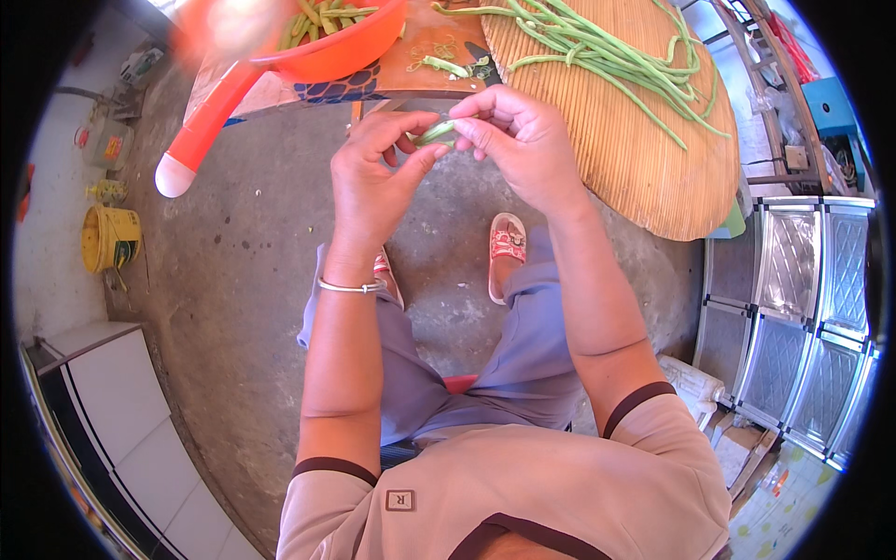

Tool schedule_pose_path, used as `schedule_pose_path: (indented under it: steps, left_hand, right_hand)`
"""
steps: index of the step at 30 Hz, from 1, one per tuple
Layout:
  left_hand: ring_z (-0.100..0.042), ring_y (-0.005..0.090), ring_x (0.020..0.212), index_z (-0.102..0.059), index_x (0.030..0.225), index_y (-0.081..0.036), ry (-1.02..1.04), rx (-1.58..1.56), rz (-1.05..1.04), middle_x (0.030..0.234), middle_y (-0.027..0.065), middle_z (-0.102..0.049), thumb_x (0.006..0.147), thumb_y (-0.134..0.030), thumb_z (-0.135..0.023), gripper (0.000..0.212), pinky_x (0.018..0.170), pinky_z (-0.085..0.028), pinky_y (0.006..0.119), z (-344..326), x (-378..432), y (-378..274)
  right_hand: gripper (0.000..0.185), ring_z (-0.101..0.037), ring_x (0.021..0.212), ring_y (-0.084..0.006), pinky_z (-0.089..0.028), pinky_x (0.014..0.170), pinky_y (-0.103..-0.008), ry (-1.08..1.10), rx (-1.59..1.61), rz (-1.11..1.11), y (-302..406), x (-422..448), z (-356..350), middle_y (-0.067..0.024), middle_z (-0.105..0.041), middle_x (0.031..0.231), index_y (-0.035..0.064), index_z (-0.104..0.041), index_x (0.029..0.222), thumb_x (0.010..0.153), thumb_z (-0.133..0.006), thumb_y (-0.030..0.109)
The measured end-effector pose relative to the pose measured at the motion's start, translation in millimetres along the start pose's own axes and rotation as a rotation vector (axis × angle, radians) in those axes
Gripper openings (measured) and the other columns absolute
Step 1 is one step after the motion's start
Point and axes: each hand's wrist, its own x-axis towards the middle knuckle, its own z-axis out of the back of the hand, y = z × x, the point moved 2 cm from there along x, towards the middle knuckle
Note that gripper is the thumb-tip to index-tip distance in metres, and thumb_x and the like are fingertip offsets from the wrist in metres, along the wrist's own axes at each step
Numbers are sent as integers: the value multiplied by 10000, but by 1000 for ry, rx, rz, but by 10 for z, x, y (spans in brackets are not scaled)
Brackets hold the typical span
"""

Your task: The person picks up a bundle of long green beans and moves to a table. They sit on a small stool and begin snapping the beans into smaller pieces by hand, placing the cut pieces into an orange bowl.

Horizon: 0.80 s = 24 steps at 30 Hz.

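Just off the table's near edge, my left hand (381,168) holds green bean pieces (435,133) between thumb and fingers. My right hand (514,140) pinches the right end of the same pieces with thumb and forefinger. Long green beans (609,56) lie on a round slatted wooden board (630,154) at the upper right. An orange plastic colander (350,52) with a long handle holds short bean pieces (322,17) at the upper left. Between colander and board, a bean piece (446,66) and thin peeled strings lie on the table (413,84).
The blurred orange thing at the top left is too close to make out. A yellow bucket (112,239) stands by the left wall. Metallic-faced cabinets (791,259) stand at the right, white-panelled ones (119,399) at the lower left. My feet rest on the concrete floor (231,280).
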Motion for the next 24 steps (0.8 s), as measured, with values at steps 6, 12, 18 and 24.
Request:
schedule_pose_path:
  steps: [6, 12, 18, 24]
  left_hand:
    - [-525, 91, 637, -686, 868, -28, 10, 77, -28, 802, 44, -622, 712, 4, -715, 162, 568, -436, 217, -2, -17, 69]
    - [-585, 136, 649, -674, 849, -15, -49, 310, -226, 775, 62, -636, 708, 17, -706, 148, 579, -472, 240, 2, -41, 38]
    - [-599, 136, 700, -672, 846, -10, -149, 216, -205, 798, 69, -645, 728, 10, -693, 122, 616, -486, 240, 54, -58, -57]
    - [-560, 92, 803, -659, 949, 6, -276, -396, 66, 893, 32, -632, 821, -28, -642, 133, 726, -444, 213, 357, 33, 203]
  right_hand:
    - [95, -590, 727, -65, -479, 632, -207, 27, -260, 14, -56, -26, -71, -22, -625, 813, -17, -598, 930, 844, -562, -2]
    - [63, -610, 624, -92, -496, 586, -229, -115, -322, 80, -121, -38, -200, -62, -632, 693, -6, -609, 832, 776, -620, 18]
    - [93, -602, 651, -112, -488, 614, -223, -3, 346, -209, -211, 57, -163, -66, -634, 751, -27, -598, 848, 778, -611, 33]
    - [105, -566, 675, -79, -454, 600, -207, 155, -237, -175, -340, 83, -97, -37, -613, 777, -12, -591, 912, 818, -570, 28]
